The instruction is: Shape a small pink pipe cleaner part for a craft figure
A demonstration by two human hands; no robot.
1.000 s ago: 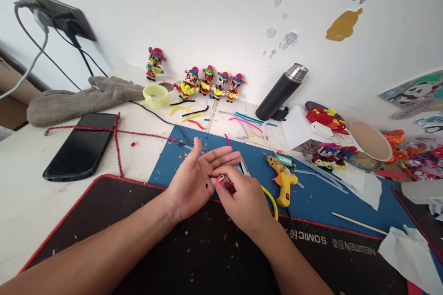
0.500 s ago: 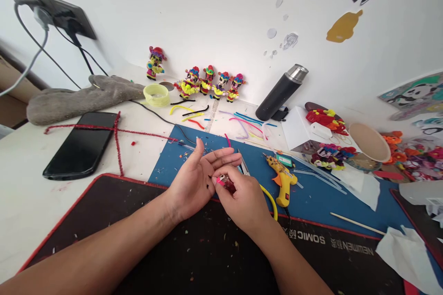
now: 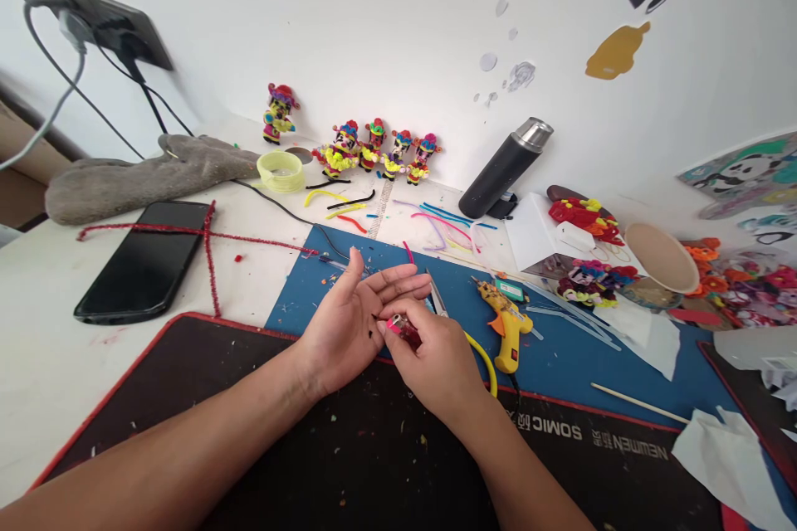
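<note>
A black mat [image 3: 299, 465] lies nearest, red along its edges. Over its far edge the left hand [image 3: 342, 328] is turned palm up, its fingers extended and released, with black bits [image 3: 371, 334] on the palm. The fingers of the right hand [image 3: 439, 361] pinch a small red piece [image 3: 409, 335], mostly hidden, right by that palm; whether the two touch, I cannot tell. A tissue [image 3: 722, 460] covers the black mat's far right corner.

Just past that mat's far edge, on the blue mat [image 3: 573, 365], are a stick [image 3: 641, 402] and, left of it, a yellow glue gun [image 3: 510, 328]. Left of the blue mat, on the bare desk [image 3: 37, 398], sits a phone [image 3: 143, 270], crossed by red stems [image 3: 261, 241].

Beyond the blue mat's far edge lie coloured strips [image 3: 445, 216]. At the desk's far edge stand a ring [image 3: 280, 176], five dolls [image 3: 342, 156] and a tilted flask [image 3: 498, 174].
</note>
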